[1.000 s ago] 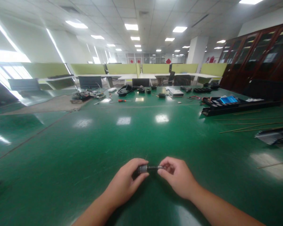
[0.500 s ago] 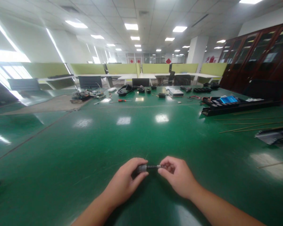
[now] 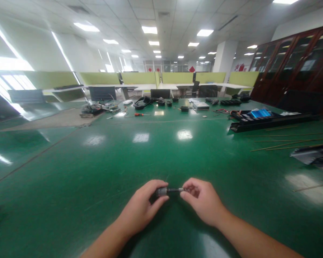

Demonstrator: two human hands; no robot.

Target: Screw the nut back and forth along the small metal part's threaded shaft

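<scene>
Low in the head view, my left hand (image 3: pixel 146 200) is closed around a small grey cylinder (image 3: pixel 162 191), gripped between thumb and fingers. A thin dark shaft (image 3: pixel 173 190) runs rightward from the cylinder, lying level. My right hand (image 3: pixel 201 200) pinches the shaft's far end between thumb and forefinger, with its other fingers curled in. Whatever lies inside the right fingers is too small to make out. Both hands are just above the green tabletop (image 3: pixel 156 154).
Farther back lie an orange screwdriver (image 3: pixel 139 114), a pile of electronic parts (image 3: pixel 93 109), small black trays (image 3: pixel 184 109) and a white box (image 3: pixel 201 106). On the right are a long black rail (image 3: pixel 258 124), thin brass rods (image 3: pixel 280 145) and a dark metal part (image 3: pixel 309 156).
</scene>
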